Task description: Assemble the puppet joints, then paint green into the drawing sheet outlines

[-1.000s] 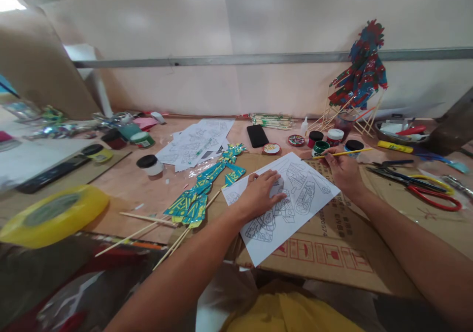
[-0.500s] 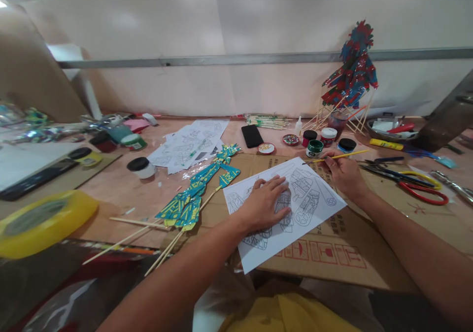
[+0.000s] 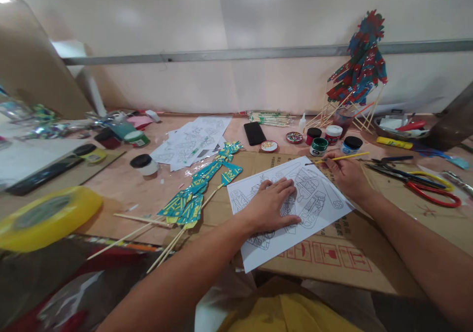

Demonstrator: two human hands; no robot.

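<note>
In the head view, the left hand (image 3: 275, 204) lies palm down with its fingers parted and loosely extended, gripping nothing and resting on a white sheet (image 3: 254, 260) printed with black line drawings. The sheet spreads out under these fingers and reaches across toward the right hand, with a cardboard piece (image 3: 380, 273) beneath it.

The right hand (image 3: 345, 177) has its thumb and fingers closed on a yellow paintbrush (image 3: 349, 156), whose handle end sticks out to the right of the fingers and whose dark tip points left, over the sheet's far corner. The tip looks very near the paper, though from this angle I cannot tell whether it touches.

Just beyond the right fingers stands an open jar of green paint (image 3: 318, 147), and a blue jar with a black lid (image 3: 352, 146) sits near them, slightly to the right. To the right of that hand lie scissors with red and yellow handles (image 3: 433, 195).

Left of the left fingers lies a teal and yellow figure (image 3: 199, 184) on thin sticks. Farther beyond those fingers are a black phone (image 3: 254, 133) and a shallow lid of small beads (image 3: 269, 146).
</note>
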